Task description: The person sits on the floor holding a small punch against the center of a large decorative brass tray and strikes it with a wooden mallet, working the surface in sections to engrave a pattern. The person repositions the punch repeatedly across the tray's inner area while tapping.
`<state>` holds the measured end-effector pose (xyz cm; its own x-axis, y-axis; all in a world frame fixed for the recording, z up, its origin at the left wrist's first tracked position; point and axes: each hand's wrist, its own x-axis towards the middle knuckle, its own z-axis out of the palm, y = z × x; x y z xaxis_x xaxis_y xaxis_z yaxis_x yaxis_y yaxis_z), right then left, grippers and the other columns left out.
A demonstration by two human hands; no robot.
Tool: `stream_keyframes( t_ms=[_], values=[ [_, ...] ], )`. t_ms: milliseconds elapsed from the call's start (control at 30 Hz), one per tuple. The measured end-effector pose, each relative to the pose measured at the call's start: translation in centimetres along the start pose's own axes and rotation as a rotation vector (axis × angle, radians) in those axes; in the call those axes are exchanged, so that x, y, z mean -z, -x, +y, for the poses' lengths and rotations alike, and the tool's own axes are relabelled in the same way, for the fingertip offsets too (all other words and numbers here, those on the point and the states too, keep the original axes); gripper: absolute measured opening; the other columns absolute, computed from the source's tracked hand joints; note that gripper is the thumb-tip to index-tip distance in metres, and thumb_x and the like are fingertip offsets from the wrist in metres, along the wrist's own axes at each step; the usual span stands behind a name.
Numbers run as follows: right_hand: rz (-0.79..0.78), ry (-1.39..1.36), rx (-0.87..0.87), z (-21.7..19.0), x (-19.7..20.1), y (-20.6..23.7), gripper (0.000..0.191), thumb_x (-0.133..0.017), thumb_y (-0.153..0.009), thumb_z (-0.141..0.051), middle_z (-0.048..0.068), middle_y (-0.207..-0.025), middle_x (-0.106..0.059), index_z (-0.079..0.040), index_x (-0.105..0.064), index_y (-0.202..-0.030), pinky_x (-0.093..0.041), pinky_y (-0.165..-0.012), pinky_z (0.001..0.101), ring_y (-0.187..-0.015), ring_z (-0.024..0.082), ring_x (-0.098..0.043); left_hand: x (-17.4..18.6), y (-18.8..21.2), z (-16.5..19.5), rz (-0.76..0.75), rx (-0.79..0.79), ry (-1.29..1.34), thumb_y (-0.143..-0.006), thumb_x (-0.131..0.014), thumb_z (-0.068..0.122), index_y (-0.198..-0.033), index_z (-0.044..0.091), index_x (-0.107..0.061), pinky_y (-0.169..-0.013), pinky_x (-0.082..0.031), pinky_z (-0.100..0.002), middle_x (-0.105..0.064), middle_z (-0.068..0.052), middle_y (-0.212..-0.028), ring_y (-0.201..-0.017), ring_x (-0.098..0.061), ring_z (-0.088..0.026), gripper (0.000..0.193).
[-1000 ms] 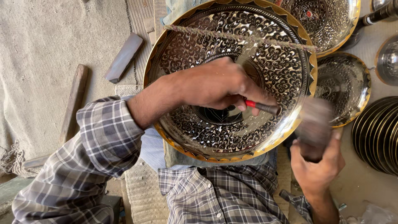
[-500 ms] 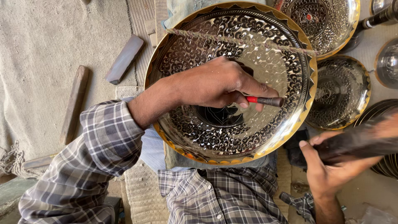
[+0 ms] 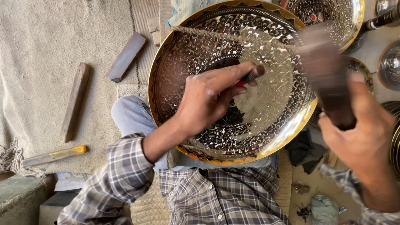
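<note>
While the left hand (image 3: 204, 100) pinched a punch (image 3: 249, 77) against the tray (image 3: 233, 83) on the lap, the right hand (image 3: 358, 133) gripped a blurred mallet (image 3: 329, 83) (tray seemingly stiff, thin metal, best held by its rim).

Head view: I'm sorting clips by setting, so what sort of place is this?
Probably a metal-engraving workshop worked on the floor. The left hand holds a chisel-like tool on a large engraved plate, the right hand grips a blurred mallet, and more engraved dishes lie beside it.
</note>
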<state>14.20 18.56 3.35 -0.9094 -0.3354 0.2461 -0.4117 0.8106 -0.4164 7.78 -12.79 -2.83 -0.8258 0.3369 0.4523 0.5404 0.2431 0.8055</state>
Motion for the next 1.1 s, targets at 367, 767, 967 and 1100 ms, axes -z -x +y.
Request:
stream_keyframes(
  t_ms=[367, 767, 967, 1100],
  values=[
    [-0.424, 0.199, 0.024, 3.2, 2.4, -5.8, 0.070, -0.070, -0.082, 0.010, 0.019, -0.105, -0.067, -0.002, -0.046, -0.147, -0.057, -0.076, 0.0339, -0.085, 0.024, -0.068, -0.2, 1.4, 2.4, 0.212, 0.309, 0.066, -0.097, -0.076, -0.001, -0.129, 0.005, -0.060, -0.078, -0.067, -0.028, -0.077, -0.006, -0.106, -0.087, -0.080, -0.012, 0.036],
    [0.045, 0.145, 0.002, 1.1, -0.9, 2.3, 0.090, -0.078, -0.089, 0.006, 0.018, -0.091, -0.065, -0.005, -0.035, -0.167, -0.058, -0.069, 0.0347, -0.080, 0.027, -0.070, 0.3, -3.4, -1.9, -0.316, -0.188, 0.132, -0.097, -0.073, 0.000, -0.137, 0.013, -0.065, -0.082, -0.070, -0.025, -0.072, -0.008, -0.137, -0.103, -0.079, -0.019, 0.043],
    [0.202, 0.042, -0.173, 1.7, -5.8, 10.3, 0.088, -0.077, -0.089, 0.009, 0.021, -0.101, -0.068, -0.004, -0.032, -0.164, -0.059, -0.079, 0.0367, -0.087, 0.027, -0.073, 0.1, -6.8, -2.7, -0.655, -0.271, 0.299, -0.090, -0.075, 0.001, -0.138, 0.016, -0.065, -0.069, -0.067, -0.029, -0.076, -0.003, -0.126, -0.099, -0.080, -0.016, 0.051],
    [0.326, -0.290, -0.285, 0.7, -6.6, 12.6, 0.095, -0.076, -0.101, 0.015, 0.013, -0.108, -0.064, -0.009, -0.016, -0.171, -0.058, -0.086, 0.0317, -0.091, 0.019, -0.067, 0.3, -7.4, -2.4, -0.780, -0.232, 0.308, -0.088, -0.076, 0.004, -0.139, 0.015, -0.064, -0.074, -0.066, -0.035, -0.080, 0.000, -0.115, -0.094, -0.079, -0.014, 0.054]
  ],
)
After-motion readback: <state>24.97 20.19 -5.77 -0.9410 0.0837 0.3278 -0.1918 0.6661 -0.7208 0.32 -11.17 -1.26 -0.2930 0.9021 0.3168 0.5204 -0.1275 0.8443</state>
